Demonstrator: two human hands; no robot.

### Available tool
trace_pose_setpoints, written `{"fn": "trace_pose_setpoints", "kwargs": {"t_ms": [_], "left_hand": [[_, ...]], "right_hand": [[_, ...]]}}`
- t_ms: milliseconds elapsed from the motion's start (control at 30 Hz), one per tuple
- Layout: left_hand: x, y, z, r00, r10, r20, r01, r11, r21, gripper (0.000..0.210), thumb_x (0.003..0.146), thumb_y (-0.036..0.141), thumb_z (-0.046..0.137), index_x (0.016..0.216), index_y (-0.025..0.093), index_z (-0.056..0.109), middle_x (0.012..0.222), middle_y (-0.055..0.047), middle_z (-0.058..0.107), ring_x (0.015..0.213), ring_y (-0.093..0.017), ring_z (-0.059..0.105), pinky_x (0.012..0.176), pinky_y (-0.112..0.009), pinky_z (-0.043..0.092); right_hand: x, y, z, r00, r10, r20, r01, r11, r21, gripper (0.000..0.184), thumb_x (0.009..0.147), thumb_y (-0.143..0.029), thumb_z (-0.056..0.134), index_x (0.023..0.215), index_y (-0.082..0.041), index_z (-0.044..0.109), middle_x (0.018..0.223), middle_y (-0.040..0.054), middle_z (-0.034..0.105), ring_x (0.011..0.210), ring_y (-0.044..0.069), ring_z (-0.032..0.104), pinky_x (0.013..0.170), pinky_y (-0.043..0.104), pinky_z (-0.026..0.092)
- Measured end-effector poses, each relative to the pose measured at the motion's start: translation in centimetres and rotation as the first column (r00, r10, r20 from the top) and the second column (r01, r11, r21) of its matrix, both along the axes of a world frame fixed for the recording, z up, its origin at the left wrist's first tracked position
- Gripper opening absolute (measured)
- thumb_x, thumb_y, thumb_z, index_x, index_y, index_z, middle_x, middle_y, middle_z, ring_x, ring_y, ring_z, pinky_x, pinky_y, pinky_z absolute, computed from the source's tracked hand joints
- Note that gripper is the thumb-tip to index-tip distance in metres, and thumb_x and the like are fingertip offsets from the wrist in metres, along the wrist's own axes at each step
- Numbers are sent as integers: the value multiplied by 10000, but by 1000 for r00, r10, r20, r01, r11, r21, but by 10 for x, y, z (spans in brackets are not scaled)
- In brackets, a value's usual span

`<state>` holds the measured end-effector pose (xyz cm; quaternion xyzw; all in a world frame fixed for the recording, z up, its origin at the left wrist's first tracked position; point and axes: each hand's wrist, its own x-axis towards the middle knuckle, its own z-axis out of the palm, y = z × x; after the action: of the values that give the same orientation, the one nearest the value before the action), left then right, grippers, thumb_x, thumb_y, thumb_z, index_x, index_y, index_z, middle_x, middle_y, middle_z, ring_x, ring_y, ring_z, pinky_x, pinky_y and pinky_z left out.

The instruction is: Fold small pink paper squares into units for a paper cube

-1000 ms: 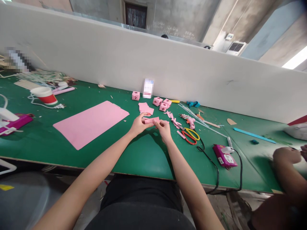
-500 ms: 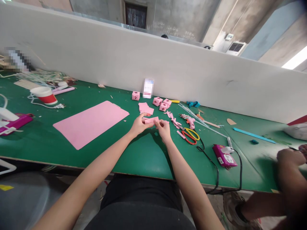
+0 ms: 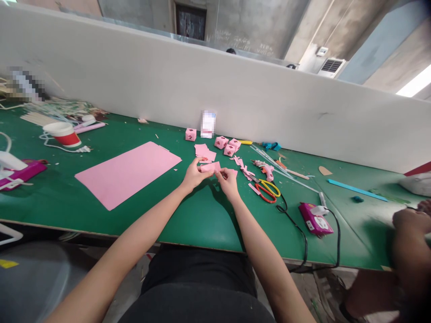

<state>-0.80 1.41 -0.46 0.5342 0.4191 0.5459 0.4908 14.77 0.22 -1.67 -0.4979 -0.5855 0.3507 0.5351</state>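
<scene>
Between my two hands, just above the green table (image 3: 198, 220), is a small piece of pink paper (image 3: 210, 167). My left hand (image 3: 194, 176) grips its left side, thumb along the lower edge. My right hand (image 3: 227, 181) pinches it at the right end. Just beyond my fingers lie several flat pink paper pieces (image 3: 205, 151). Behind those stand folded pink paper cubes (image 3: 221, 142) with dark diamond-shaped openings. Narrow pink scraps (image 3: 246, 171) are scattered right of my right hand, beside scissors (image 3: 269, 192) with red and yellow handles.
A large pink sheet (image 3: 128, 175) lies left. Near the white partition (image 3: 134, 80) a phone (image 3: 208, 124) stands upright. On the right are a pink glue gun (image 3: 266, 170), clear sticks, a purple pack (image 3: 314, 219) with a black cable, and another person's arm (image 3: 409, 233). A paper cup (image 3: 62, 134) stands far left.
The pink paper has tilted and shifted slightly left in my fingers, and my right hand has moved a little left. The other person's arm and leg at the right have shifted slightly.
</scene>
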Motion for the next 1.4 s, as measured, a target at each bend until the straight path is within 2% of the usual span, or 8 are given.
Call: {"fn": "trace_pose_setpoints", "kwargs": {"t_ms": [100,267,600,867,1000,1100,1233,1400], "left_hand": [[2,0,-2,1000,16,5,-16,1000,-12,702,625,316,874,1226,169,541,905,-40,707,763,-194,719,730,-328,592],[1,4,-6,1000,29,-4,-29,999,-18,744,627,346,884,1251,169,520,802,-28,721,683,-196,714,678,-322,578],[2,2,-1,986,-12,166,24,997,-76,811,609,409,897,1259,162,478,804,-47,736,763,-228,745,686,-315,575],[-1,5,-2,980,74,183,-59,995,-83,788,591,392,901,1225,166,492,793,-16,707,717,-200,732,708,-325,589],[-4,6,-3,997,30,72,-28,999,-22,776,599,375,904,1233,169,505,706,19,687,639,-179,701,645,-295,567],[-3,4,-4,996,-58,64,59,998,-14,756,626,361,894,1243,176,500,719,11,715,671,-190,721,689,-315,582],[-1,1,-3,986,-156,59,157,987,-24,775,635,343,892,1277,176,492,756,-13,748,724,-209,744,771,-355,596],[1,-2,0,988,-145,49,146,989,-8,724,658,393,876,1245,171,515,800,-28,753,718,-196,734,749,-333,587]], "right_hand": [[0,1,-2,999,-35,-8,36,999,21,481,742,-696,649,738,-216,642,689,22,656,664,178,592,604,288,444],[1,1,-4,997,3,-79,-5,1000,-26,464,763,-675,651,811,-218,706,720,26,691,708,195,621,580,278,439],[1,-2,3,980,-50,-192,39,997,-64,433,744,-631,683,828,-211,750,849,47,754,745,195,632,588,274,456],[-1,-1,0,995,26,-100,-36,994,-101,420,687,-617,736,664,-210,639,647,4,630,660,174,599,555,267,451],[0,-2,3,992,-4,-129,-8,996,-92,434,684,-627,752,813,-216,692,718,6,677,719,187,637,604,278,488],[1,-2,6,982,9,-190,-16,999,-33,437,681,-585,785,921,-223,739,867,27,742,798,197,662,692,298,522],[2,-3,8,973,61,-224,-65,998,-10,383,687,-573,797,820,-216,764,807,29,748,772,203,660,721,318,517],[4,-3,7,974,25,-224,-26,1000,-5,387,678,-598,797,670,-220,713,639,-3,668,619,156,551,605,295,435]]}}
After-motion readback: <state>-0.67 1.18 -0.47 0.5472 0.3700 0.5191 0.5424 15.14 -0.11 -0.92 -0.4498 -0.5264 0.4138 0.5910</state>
